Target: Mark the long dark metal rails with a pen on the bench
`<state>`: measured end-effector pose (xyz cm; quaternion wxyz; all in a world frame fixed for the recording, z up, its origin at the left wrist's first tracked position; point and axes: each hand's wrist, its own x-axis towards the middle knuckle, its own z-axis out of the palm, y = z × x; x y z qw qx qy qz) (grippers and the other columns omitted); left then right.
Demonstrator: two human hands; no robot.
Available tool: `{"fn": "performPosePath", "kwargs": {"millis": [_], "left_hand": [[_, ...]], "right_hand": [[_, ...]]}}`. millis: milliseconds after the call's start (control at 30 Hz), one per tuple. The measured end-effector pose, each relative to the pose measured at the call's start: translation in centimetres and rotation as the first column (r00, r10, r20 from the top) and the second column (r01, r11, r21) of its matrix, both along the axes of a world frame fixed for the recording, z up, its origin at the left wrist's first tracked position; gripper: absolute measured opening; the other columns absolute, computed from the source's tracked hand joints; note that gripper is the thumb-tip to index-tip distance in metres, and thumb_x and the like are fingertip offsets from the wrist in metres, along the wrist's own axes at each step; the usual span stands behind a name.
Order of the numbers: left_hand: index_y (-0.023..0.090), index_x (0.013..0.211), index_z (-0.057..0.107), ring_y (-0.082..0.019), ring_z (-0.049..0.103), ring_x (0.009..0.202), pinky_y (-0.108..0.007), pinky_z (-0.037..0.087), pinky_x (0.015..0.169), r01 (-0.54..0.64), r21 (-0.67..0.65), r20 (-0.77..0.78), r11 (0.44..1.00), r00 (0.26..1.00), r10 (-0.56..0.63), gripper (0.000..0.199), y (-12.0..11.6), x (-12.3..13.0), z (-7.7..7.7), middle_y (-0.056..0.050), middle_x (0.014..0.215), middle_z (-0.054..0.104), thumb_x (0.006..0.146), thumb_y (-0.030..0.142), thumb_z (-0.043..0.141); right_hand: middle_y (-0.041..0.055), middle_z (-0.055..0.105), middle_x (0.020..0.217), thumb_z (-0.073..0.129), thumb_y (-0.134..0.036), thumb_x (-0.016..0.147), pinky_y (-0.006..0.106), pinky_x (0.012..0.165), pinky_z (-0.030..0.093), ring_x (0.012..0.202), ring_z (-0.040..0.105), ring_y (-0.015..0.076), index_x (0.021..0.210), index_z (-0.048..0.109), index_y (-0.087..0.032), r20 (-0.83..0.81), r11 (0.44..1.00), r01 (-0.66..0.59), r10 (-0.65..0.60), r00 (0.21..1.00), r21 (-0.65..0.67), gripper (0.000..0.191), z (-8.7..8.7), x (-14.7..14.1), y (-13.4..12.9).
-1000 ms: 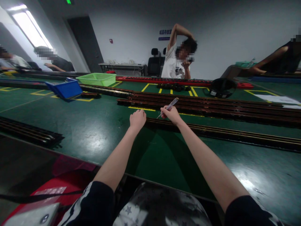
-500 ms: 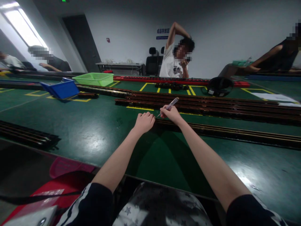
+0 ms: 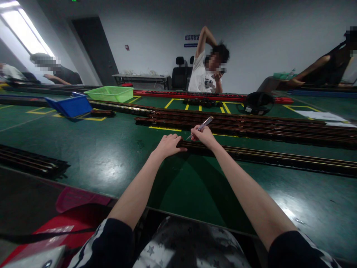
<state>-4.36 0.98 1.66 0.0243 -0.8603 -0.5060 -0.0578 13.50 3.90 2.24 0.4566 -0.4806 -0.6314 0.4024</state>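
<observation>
My right hand is closed around a small screwdriver with a pale, see-through handle. Its thin shaft slants down and left to the end of a long dark strip with brass-coloured lines. My left hand grips that left end, fingers bent at the far side and thumb stretched along the near side. Whatever the screwdriver tip touches is too small to make out. Just beyond my hands lies a bundle of similar dark brown strips.
On the green table stand a blue bin, a light green basket and a black round container. More strips lie at left. A person sits opposite; others are at both sides.
My left thumb has come out to the near side of the strip, and the left hand has shifted slightly left. My right hand keeps the screwdriver at almost the same spot.
</observation>
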Motion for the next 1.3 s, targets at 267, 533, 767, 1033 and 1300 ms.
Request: {"fn": "performPosePath", "kwargs": {"millis": [267,533,767,1033,1300], "left_hand": [[0.017,0.122,0.055,-0.029,0.053,0.11,-0.041,0.039,0.091,-0.018,-0.058,-0.014,0.998,1.0,0.017,0.055,0.4,-0.2,0.3,-0.013,0.118,0.06,0.087,0.057,0.046],[0.017,0.123,0.055,-0.03,0.053,0.112,-0.044,0.037,0.095,-0.058,-0.095,0.001,0.994,0.998,0.058,0.055,0.5,-1.2,0.6,-0.013,0.118,0.06,0.085,0.057,0.049],[0.02,0.121,0.055,-0.029,0.052,0.114,-0.044,0.036,0.096,-0.076,-0.121,0.005,0.99,0.997,0.077,0.052,0.4,-1.1,0.8,-0.012,0.12,0.059,0.085,0.056,0.049],[0.019,0.121,0.055,-0.03,0.051,0.113,-0.045,0.035,0.095,-0.066,-0.118,0.016,0.991,0.998,0.069,0.052,0.5,-1.0,0.6,-0.012,0.119,0.059,0.085,0.056,0.047],[0.019,0.121,0.056,-0.03,0.051,0.113,-0.045,0.036,0.095,-0.077,-0.112,0.012,0.991,0.997,0.079,0.051,0.4,-1.0,0.6,-0.012,0.121,0.059,0.085,0.055,0.049]], "right_hand": [[0.0004,0.06,0.05,0.056,-0.011,0.084,0.02,0.05,0.05,0.045,0.057,0.0094,0.06,0.055,-0.015,0.015,1.0,-0.001,0.001,1.0,-0.008,0.024,0.2,0.2,0.0],[0.0011,0.061,0.052,0.057,-0.013,0.084,0.02,0.051,0.05,0.046,0.058,0.0098,0.062,0.056,-0.014,0.013,0.998,-0.057,0.057,0.998,0.008,0.022,-0.1,0.3,0.2],[-0.0001,0.059,0.048,0.055,-0.012,0.083,0.019,0.049,0.049,0.044,0.057,0.0097,0.06,0.055,-0.015,-0.028,0.999,-0.042,0.042,0.999,-0.016,0.024,-0.3,0.5,0.3],[-0.0015,0.055,0.047,0.053,-0.013,0.082,0.018,0.046,0.047,0.043,0.053,0.0084,0.059,0.052,-0.016,-0.056,0.999,-0.029,0.028,0.998,-0.022,0.024,-0.4,0.6,0.3],[-0.0034,0.051,0.043,0.053,-0.012,0.081,0.018,0.042,0.042,0.038,0.048,0.0072,0.056,0.051,-0.016,-0.082,1.0,0.02,-0.021,0.996,-0.015,0.025,-0.7,0.8,0.6]]}}
